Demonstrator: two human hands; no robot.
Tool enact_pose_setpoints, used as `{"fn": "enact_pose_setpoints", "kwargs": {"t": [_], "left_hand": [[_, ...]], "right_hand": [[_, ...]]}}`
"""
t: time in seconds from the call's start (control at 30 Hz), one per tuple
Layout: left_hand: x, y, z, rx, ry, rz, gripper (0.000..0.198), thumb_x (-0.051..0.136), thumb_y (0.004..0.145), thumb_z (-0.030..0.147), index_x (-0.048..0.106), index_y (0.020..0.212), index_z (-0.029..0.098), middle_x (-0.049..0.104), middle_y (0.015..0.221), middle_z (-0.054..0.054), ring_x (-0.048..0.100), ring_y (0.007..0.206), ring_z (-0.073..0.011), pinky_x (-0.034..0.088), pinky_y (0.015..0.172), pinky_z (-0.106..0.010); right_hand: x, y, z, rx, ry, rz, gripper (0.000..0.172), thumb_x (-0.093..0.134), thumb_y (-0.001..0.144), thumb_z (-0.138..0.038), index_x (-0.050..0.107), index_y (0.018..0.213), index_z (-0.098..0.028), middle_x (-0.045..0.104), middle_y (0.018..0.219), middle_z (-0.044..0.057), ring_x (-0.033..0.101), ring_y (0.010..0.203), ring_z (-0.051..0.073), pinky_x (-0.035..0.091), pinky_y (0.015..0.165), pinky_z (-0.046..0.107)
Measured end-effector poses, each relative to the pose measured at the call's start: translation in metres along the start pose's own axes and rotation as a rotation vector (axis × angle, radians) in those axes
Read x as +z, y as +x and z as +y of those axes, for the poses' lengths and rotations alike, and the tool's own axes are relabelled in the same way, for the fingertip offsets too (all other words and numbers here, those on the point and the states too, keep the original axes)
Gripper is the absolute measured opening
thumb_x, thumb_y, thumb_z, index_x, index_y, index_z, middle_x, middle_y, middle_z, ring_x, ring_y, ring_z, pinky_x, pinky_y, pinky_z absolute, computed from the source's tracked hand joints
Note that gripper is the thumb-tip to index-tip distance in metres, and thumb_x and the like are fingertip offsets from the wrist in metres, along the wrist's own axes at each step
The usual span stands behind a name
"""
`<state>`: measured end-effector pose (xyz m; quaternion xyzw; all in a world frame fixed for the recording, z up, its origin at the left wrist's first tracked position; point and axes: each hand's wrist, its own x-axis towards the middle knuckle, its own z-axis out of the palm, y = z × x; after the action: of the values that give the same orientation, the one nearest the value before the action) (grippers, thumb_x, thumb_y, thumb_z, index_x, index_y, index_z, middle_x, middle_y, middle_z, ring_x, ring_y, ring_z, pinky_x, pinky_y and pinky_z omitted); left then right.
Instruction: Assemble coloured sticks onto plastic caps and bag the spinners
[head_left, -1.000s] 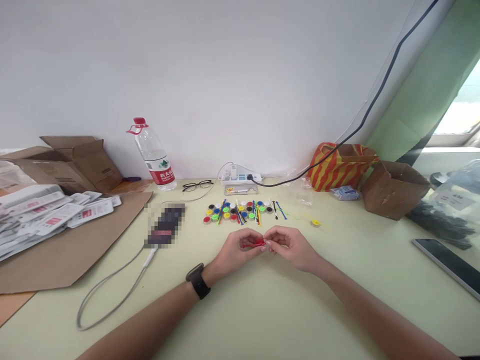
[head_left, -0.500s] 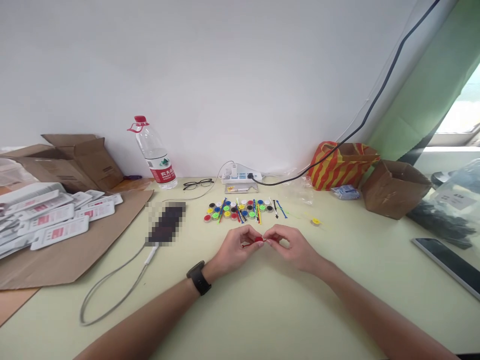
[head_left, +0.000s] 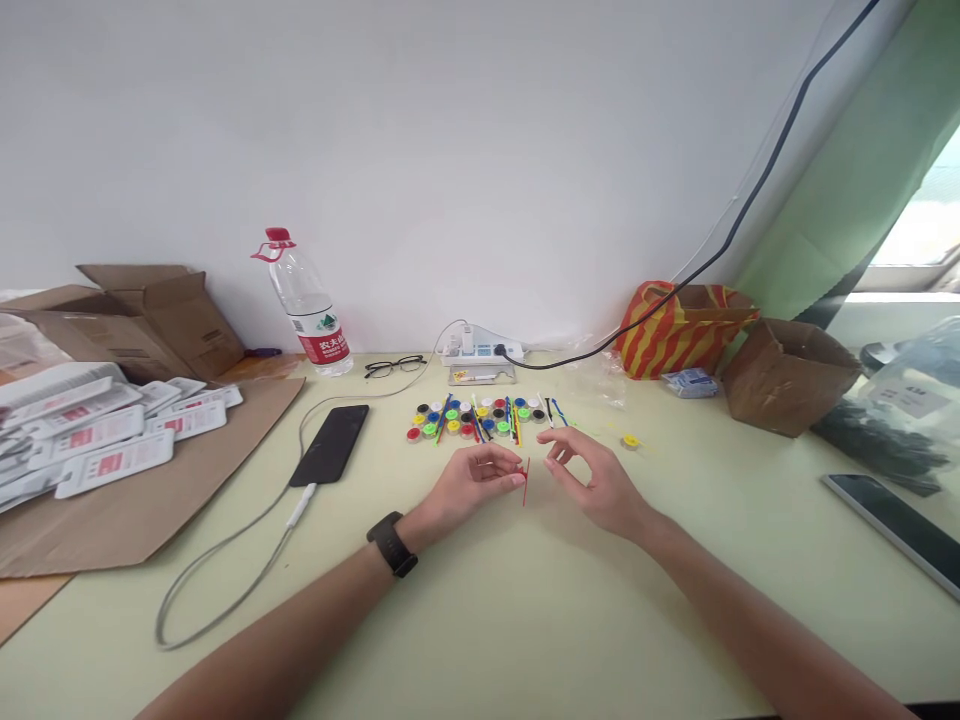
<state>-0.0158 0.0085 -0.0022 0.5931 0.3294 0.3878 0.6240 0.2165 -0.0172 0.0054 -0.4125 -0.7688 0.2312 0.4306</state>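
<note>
My left hand (head_left: 472, 490) pinches a thin red plastic strip (head_left: 526, 484) between thumb and fingertips. The strip stands nearly upright at the fingertips, and a small red part behind them is mostly hidden. My right hand (head_left: 600, 485) is just to the right of the strip, apart from it, thumb and fingers spread with nothing between them. Beyond both hands lie several rows of small round pieces (head_left: 453, 426) with coloured tops, mixed with thin coloured plastic strips (head_left: 517, 424). A single yellow-topped round piece (head_left: 630, 441) lies off to the right.
On the left are a black phone (head_left: 330, 447) on a grey cable, white packets (head_left: 116, 462) on cardboard and a water bottle (head_left: 319, 330). Glasses (head_left: 395, 366) and a power strip (head_left: 480, 350) sit by the wall. A striped bag (head_left: 645, 335), brown box (head_left: 787, 380) and another phone (head_left: 896, 530) stand or lie right.
My hands were together on the red piece; now my right hand has let go and moved right, fingers apart. The red strip has turned from lying sideways to near upright in my left hand.
</note>
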Motion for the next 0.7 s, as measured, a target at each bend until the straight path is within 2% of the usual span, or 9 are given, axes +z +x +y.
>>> {"fn": "enact_pose_setpoints", "kwargs": {"t": [0.13,0.2,0.3,0.37,0.43,0.5,0.6,0.67,0.7], "left_hand": [[-0.002,0.001,-0.003,0.002,-0.071,0.042,0.03,0.09,0.075,0.028,0.067,0.09,0.015,0.076,0.094,-0.005,0.072,0.085,-0.0162,0.054,0.083,-0.031],[-0.003,0.001,-0.002,0.006,-0.102,0.055,0.031,0.09,0.074,0.027,0.066,0.088,0.015,0.077,0.094,-0.005,0.073,0.084,-0.0162,0.055,0.083,-0.031],[-0.003,0.002,0.0,0.013,-0.123,0.082,0.031,0.091,0.074,0.027,0.066,0.087,0.014,0.078,0.093,-0.006,0.074,0.086,-0.0172,0.055,0.086,-0.032],[-0.003,0.003,0.0,0.018,-0.127,0.083,0.031,0.091,0.073,0.027,0.067,0.088,0.014,0.078,0.092,-0.006,0.074,0.087,-0.0181,0.056,0.086,-0.033],[-0.004,0.003,-0.001,0.016,-0.127,0.066,0.03,0.091,0.074,0.027,0.068,0.089,0.014,0.078,0.093,-0.006,0.074,0.086,-0.0183,0.056,0.085,-0.033],[-0.004,0.003,-0.002,0.011,-0.125,0.051,0.029,0.091,0.074,0.027,0.069,0.089,0.014,0.078,0.093,-0.006,0.074,0.085,-0.0179,0.057,0.083,-0.032],[-0.004,0.002,-0.003,0.006,-0.113,0.05,0.028,0.091,0.074,0.027,0.071,0.09,0.015,0.078,0.093,-0.006,0.074,0.085,-0.0171,0.057,0.081,-0.031],[-0.004,0.002,-0.002,0.008,-0.097,0.049,0.028,0.091,0.074,0.027,0.072,0.09,0.015,0.078,0.094,-0.006,0.073,0.085,-0.017,0.057,0.08,-0.03],[-0.004,0.002,-0.002,0.01,-0.085,0.045,0.027,0.09,0.074,0.028,0.072,0.09,0.015,0.078,0.094,-0.007,0.073,0.085,-0.0171,0.057,0.08,-0.029]], "right_hand": [[0.003,-0.004,-0.011,0.04,0.107,0.012,0.056,0.056,0.099,-0.036,0.037,0.151,-0.031,0.059,0.133,0.012,0.064,0.098,0.022,0.056,0.087,0.04],[0.004,-0.005,-0.012,0.105,0.172,-0.019,0.066,0.059,0.098,-0.041,0.028,0.155,-0.03,0.065,0.116,0.01,0.063,0.096,0.022,0.056,0.078,0.037],[0.002,-0.003,-0.009,0.269,0.304,-0.107,0.04,0.047,0.103,-0.051,0.048,0.134,-0.026,0.048,0.062,-0.006,0.05,0.058,0.017,0.043,0.053,0.028],[-0.001,0.0,-0.006,0.329,0.368,-0.088,0.034,0.042,0.104,-0.054,0.054,0.116,-0.025,0.031,0.053,-0.01,0.034,0.048,0.013,0.034,0.048,0.026],[-0.002,0.002,-0.004,0.296,0.378,-0.035,0.032,0.047,0.103,-0.053,0.053,0.117,-0.025,0.044,0.061,-0.007,0.038,0.051,0.013,0.039,0.052,0.027],[-0.001,0.002,-0.005,0.219,0.348,-0.025,0.037,0.051,0.101,-0.049,0.048,0.131,-0.027,0.064,0.098,0.003,0.051,0.063,0.014,0.05,0.067,0.032],[0.004,-0.002,-0.011,0.114,0.284,0.008,0.065,0.056,0.099,-0.046,0.021,0.154,-0.036,0.044,0.151,0.014,0.061,0.091,0.018,0.053,0.086,0.04],[0.004,-0.004,-0.014,0.121,0.284,-0.003,0.08,0.059,0.098,-0.047,0.007,0.158,-0.036,0.053,0.14,0.014,0.059,0.096,0.021,0.052,0.083,0.039],[0.002,-0.005,-0.016,0.162,0.314,-0.04,0.076,0.056,0.099,-0.049,0.009,0.157,-0.035,0.063,0.12,0.011,0.059,0.089,0.021,0.052,0.076,0.036]]}}
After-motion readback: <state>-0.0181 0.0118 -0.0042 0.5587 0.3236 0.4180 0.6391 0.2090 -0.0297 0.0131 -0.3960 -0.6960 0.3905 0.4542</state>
